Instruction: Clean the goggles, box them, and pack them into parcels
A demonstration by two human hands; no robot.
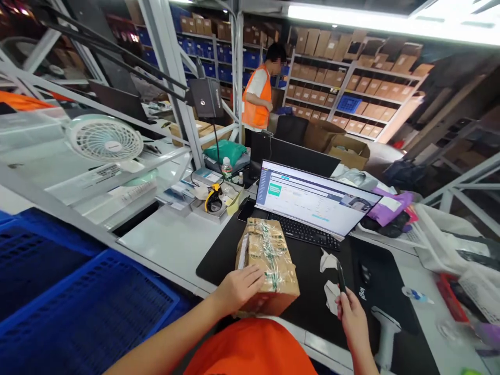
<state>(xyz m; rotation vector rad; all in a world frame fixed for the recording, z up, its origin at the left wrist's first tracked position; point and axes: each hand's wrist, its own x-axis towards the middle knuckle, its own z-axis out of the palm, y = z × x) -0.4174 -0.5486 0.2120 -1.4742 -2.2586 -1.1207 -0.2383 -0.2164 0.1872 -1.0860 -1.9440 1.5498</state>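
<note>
A brown cardboard box [269,260], wrapped in clear tape with green print, stands on the black desk mat [312,307] in front of me. My left hand [240,286] lies on the box's near left top edge, fingers stretched out and together. To the right of the box, my right hand [351,310] is closed around a slim black tool that looks like a utility knife [341,277], its tip pointing away from me. Torn white paper scraps [332,297] lie on the mat beside that hand.
Beyond the box are a keyboard [308,233] and a lit monitor [312,195]. A mouse [365,272] and a barcode scanner [386,336] lie right. Blue crates [117,307] stand left; a yellow-black tape dispenser [213,199] sits behind. A person in an orange vest [258,99] stands near the shelves.
</note>
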